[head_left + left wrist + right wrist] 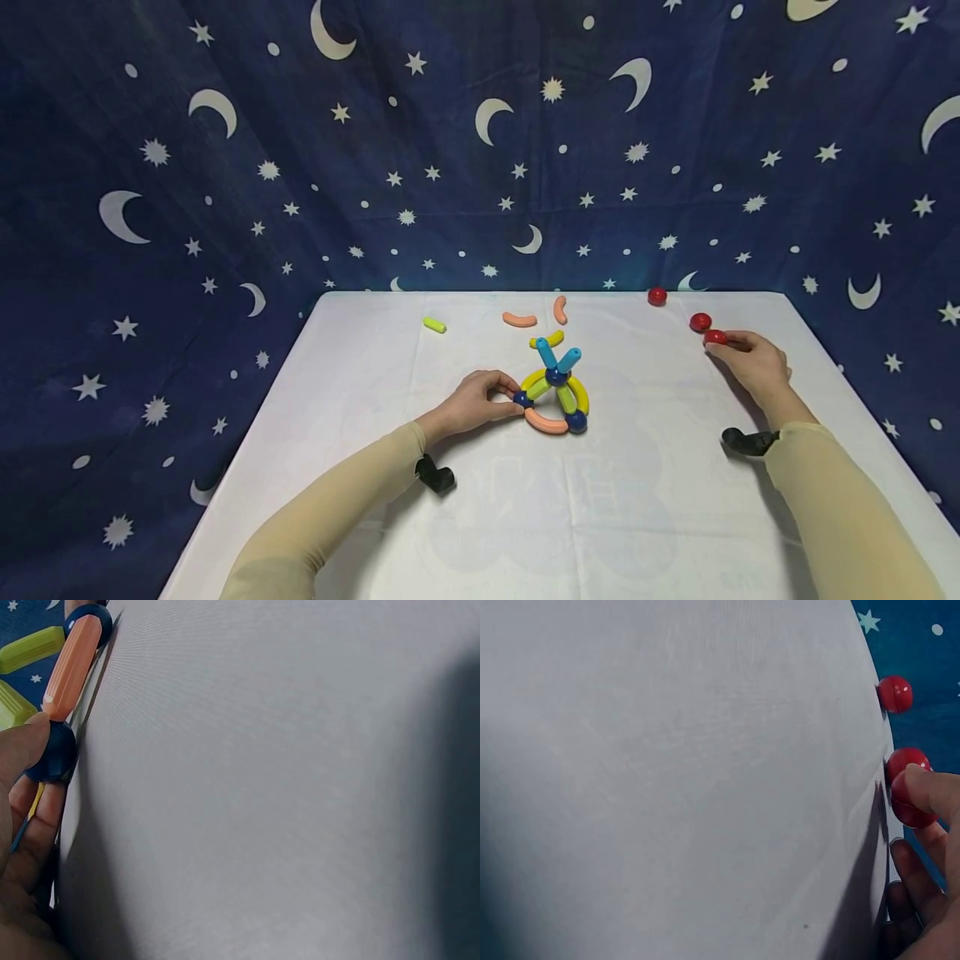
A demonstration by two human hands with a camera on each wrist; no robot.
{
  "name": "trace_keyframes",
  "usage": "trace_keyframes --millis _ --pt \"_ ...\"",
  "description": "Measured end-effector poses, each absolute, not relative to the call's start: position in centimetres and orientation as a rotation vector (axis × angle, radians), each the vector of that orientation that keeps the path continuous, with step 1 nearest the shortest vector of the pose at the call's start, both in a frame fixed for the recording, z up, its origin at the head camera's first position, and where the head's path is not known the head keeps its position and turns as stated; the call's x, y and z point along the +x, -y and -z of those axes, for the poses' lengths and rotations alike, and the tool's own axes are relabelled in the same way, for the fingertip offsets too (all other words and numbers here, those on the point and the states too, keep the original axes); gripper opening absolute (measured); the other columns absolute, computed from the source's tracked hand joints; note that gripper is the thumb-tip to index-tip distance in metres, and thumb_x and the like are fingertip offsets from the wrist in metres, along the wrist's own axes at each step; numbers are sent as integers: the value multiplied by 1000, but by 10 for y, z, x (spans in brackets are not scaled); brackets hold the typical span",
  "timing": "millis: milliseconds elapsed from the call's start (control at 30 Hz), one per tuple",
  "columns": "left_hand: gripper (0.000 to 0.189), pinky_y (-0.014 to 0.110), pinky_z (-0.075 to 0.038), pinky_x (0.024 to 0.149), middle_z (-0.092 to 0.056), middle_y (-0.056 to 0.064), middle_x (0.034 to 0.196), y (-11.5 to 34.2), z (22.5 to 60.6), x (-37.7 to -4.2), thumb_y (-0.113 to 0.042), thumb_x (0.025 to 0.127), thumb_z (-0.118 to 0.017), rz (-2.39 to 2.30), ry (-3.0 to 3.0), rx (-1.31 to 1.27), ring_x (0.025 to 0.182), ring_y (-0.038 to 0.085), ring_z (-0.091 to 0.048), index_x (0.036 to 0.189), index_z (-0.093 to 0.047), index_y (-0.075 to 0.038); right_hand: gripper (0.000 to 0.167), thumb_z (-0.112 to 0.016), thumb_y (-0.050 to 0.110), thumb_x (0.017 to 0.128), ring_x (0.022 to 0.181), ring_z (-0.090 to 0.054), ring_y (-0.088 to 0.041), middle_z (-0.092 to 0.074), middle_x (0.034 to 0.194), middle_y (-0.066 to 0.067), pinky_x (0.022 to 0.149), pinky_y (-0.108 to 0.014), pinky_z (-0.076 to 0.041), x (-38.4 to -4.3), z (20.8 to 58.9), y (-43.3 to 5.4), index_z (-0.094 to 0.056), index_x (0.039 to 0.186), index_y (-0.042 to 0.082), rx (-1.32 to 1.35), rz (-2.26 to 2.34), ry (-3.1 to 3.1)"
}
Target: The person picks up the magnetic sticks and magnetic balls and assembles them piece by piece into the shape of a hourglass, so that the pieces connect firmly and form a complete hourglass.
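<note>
My left hand (468, 406) pinches a dark blue ball (57, 756) between thumb and fingers, at the left corner of a small built figure. That figure has a peach curved rod (546, 422) in front, yellow curved rods (579, 393) behind, and lime rods (567, 400) rising to a blue top ball (557, 377). Two light blue rods (571, 359) stick up from it in a V. Far to the right, my right hand (759, 367) grips a red ball (913, 804) with thumb and fingertips. A second red ball (701, 322) sits just behind it.
Near the table's back edge lie a third red ball (657, 297), two loose peach curved rods (519, 320) and a short lime rod (434, 325). A yellow rod (555, 338) rests right behind the figure. A dark starry cloth (450, 150) hangs around the white table (630, 517).
</note>
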State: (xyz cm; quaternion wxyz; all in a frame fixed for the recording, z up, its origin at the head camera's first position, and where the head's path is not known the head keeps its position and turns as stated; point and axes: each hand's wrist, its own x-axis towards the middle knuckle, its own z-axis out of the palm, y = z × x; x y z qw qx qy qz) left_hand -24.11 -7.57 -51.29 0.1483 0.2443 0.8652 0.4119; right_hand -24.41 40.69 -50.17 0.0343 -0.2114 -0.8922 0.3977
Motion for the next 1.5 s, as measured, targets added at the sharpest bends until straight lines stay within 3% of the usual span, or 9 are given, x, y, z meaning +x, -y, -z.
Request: trace_keyframes --millis 67,167,300,500,700,800,967,1267,1500 --pt "31 36 -37 105 -67 -15 100 76 512 -240 -40 88 -81 -1176 -2495 707 109 10 -53 112 -70 -24 77 -62 54 98 132 -40 -46 -50 143 -28 108 -61 -26 -243 500 -405 -48 147 -3 -654 -1296 2698" --pt "31 37 -36 106 -66 -15 100 78 511 -239 -41 89 -81 -1158 -2514 706 110 10 -53 112 -70 -24 80 -62 56 97 117 -48 -33 -49 141 -24 92 -40 -44 -241 494 -397 -46 149 -2 -621 -1387 2645" --pt "30 39 -35 109 -65 -16 102 82 510 -236 -42 89 -80 -1140 -2536 684 115 12 -52 113 -70 -25 80 -65 56 95 107 -47 -19 -52 134 -15 77 -22 -42 -240 478 -376 -48 148 -1 -453 -1470 2607" --pt "30 39 -33 111 -63 -16 113 84 509 -233 -43 90 -79 -1127 -2576 695 124 14 -47 115 -71 -27 67 -71 46 96 105 -52 -7 -60 112 13 83 -16 -45 -243 443 -333 -54 142 0 -88 -1604 2609" --pt "30 38 -34 111 -64 -15 112 81 511 -234 -40 90 -80 -1133 -2580 708 122 13 -48 115 -71 -25 61 -70 42 98 119 -50 -17 -59 129 0 102 -37 -42 -249 418 -286 -54 140 2 61 -1790 2659" --pt "31 38 -35 110 -64 -15 113 80 512 -233 -40 91 -79 -1155 -2567 698 122 13 -48 116 -71 -24 57 -71 40 97 121 -51 -23 -61 126 -3 106 -48 -38 -252 408 -264 -57 137 1 164 -1870 2674" --pt "31 38 -35 110 -65 -16 112 78 512 -232 -40 92 -78 -1172 -2550 705 121 13 -48 117 -70 -24 51 -70 31 99 120 -52 -28 -65 121 -3 108 -50 -36 -258 399 -237 -58 136 -1 312 -2011 2669" --pt "29 38 -35 109 -68 -16 110 76 511 -235 -37 92 -78 -1175 -2539 746 118 12 -50 115 -70 -22 50 -64 22 98 129 -45 -35 -51 142 -20 115 -60 -29 -268 394 -208 -55 138 -6 541 -2133 2720" --pt "30 38 -35 108 -66 -15 111 76 510 -235 -39 92 -78 -1171 -2527 720 118 12 -49 116 -70 -22 39 -66 21 96 125 -47 -34 -63 125 -11 113 -64 -23 -272 395 -196 -65 129 0 680 -2153 2747"
